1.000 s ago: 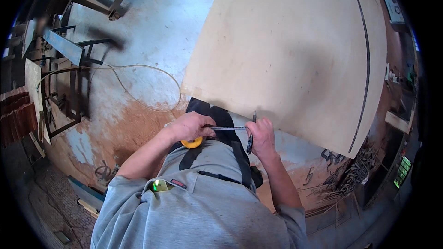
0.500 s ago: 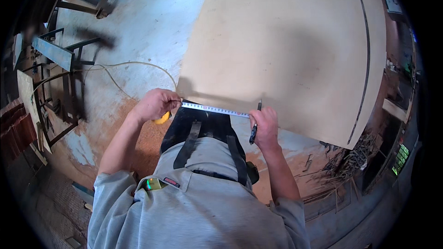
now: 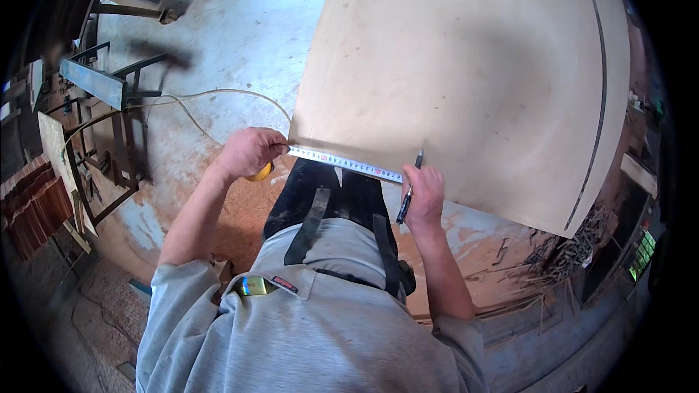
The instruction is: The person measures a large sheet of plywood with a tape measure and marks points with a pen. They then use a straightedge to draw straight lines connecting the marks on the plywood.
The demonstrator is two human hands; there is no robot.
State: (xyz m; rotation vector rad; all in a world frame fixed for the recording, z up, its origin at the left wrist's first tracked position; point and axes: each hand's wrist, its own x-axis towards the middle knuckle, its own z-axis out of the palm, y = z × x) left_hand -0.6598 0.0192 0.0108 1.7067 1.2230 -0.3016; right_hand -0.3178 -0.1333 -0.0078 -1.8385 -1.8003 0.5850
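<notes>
A large pale wooden sheet (image 3: 437, 65) lies in front of me. Along its near edge stretches the white blade (image 3: 346, 164) of a tape measure. My left hand (image 3: 249, 154) is closed at the sheet's near left corner, pinching the blade; the yellow case (image 3: 261, 172) shows beneath it, partly hidden. At the blade's other end, my right hand (image 3: 425, 191) is closed on a dark pen (image 3: 405, 207), its tip pointing away from me over the sheet. The right fingers also meet the blade, though their exact hold is hidden.
A yellowish hose (image 3: 218, 92) curls over the stained floor (image 3: 240, 36) at the left. Beyond it stand a metal frame stand (image 3: 95, 84) and a pile of reddish-brown corrugated pieces (image 3: 36, 207). Scrap pieces (image 3: 561, 247) are heaped by the sheet's near right corner.
The view has shifted slightly, so the scene sits a little further right. Both hands keep their hold, with the blade lying closer along the sheet's near edge and the pen tilted more.
</notes>
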